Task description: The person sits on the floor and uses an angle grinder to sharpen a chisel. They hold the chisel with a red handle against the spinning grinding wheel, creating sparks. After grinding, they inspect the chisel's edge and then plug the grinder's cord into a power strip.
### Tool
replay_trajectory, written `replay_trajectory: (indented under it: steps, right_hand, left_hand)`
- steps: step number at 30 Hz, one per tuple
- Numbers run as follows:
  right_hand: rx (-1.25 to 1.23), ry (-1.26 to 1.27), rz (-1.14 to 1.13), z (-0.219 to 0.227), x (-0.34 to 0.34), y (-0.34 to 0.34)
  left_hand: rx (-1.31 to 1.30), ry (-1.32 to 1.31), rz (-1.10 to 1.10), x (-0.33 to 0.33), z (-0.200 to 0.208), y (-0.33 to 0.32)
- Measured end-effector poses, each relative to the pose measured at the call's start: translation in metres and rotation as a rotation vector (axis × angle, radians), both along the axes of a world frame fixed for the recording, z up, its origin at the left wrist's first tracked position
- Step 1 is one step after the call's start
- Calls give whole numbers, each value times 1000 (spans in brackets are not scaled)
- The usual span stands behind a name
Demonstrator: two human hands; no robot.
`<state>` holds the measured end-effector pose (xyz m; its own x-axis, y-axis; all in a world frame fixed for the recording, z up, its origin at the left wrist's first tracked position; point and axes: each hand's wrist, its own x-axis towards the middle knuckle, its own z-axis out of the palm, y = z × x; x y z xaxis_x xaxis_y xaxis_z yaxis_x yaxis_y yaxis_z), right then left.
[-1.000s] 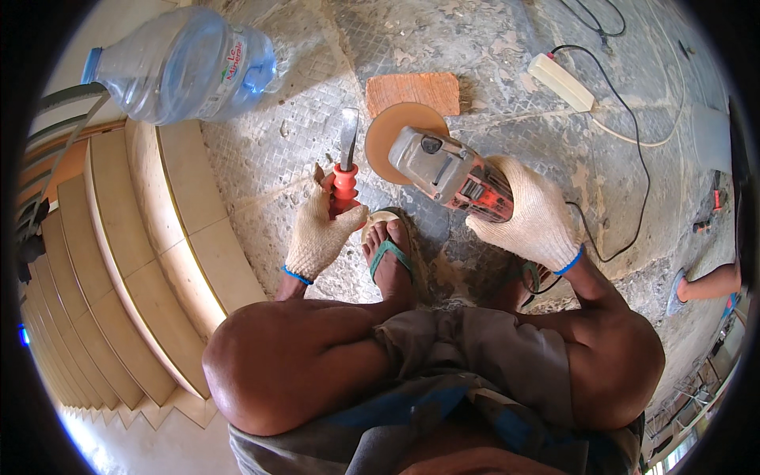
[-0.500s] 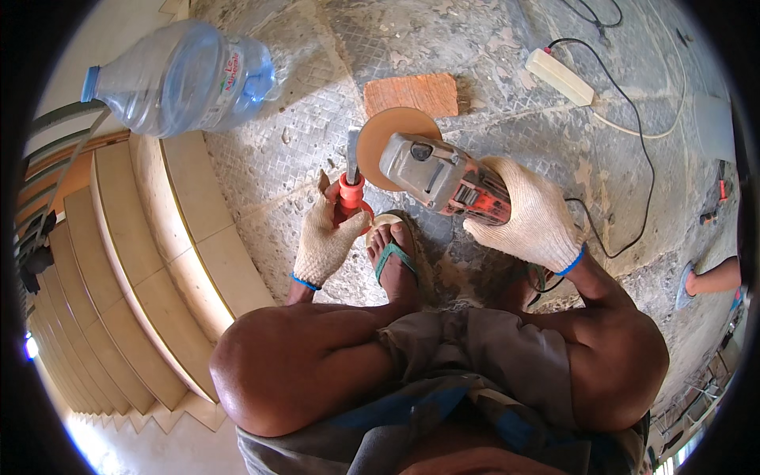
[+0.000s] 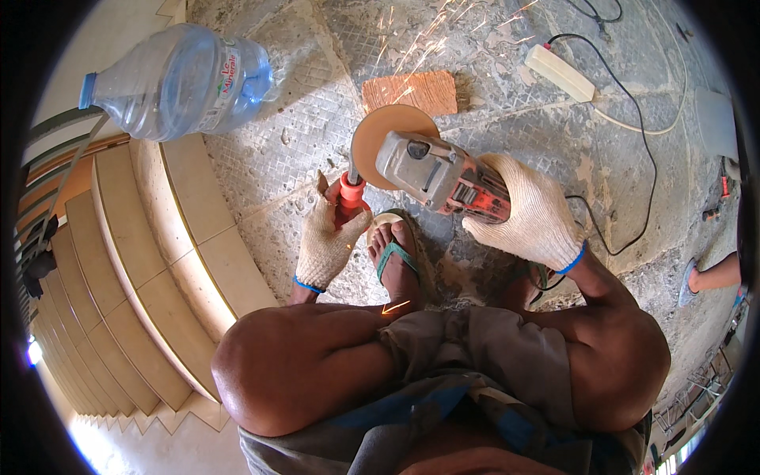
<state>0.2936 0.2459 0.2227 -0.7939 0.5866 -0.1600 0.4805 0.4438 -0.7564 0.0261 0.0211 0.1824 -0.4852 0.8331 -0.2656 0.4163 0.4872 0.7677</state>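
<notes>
Head view, mid-frame: left hand (image 3: 324,245) curled round red-handled tool (image 3: 351,196), shank (image 3: 353,169) pointing up-frame at left edge of disc (image 3: 384,142), right hand (image 3: 534,214) wrapped around grinder (image 3: 443,176), slanting lower-right to upper-left.

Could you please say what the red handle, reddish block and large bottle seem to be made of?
Red handle: probably smooth plastic, possibly painted wood, by its even colour.
Reddish block: probably matt fired clay, by its rough, earthy face.
Large bottle: apparently glossy clear plastic, by its see-through, shiny walls.
</notes>
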Motion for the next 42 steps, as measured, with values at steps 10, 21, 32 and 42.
replay_trajectory:
  steps: [10,21,32,42]
  right_hand:
    - [-6,10,-24,-1,-3,-1]
    - [-15,-1,-24,1,-4,0]
    - [-66,-7,-58,2,-5,0]
    - [-69,-24,-46,6,-3,0]
  left_hand:
    - [-1,27,15,1,4,1]
    - [23,71,-17,2,4,1]
    - [-15,59,14,3,3,0]
    - [-11,-324,161,6,-5,-7]
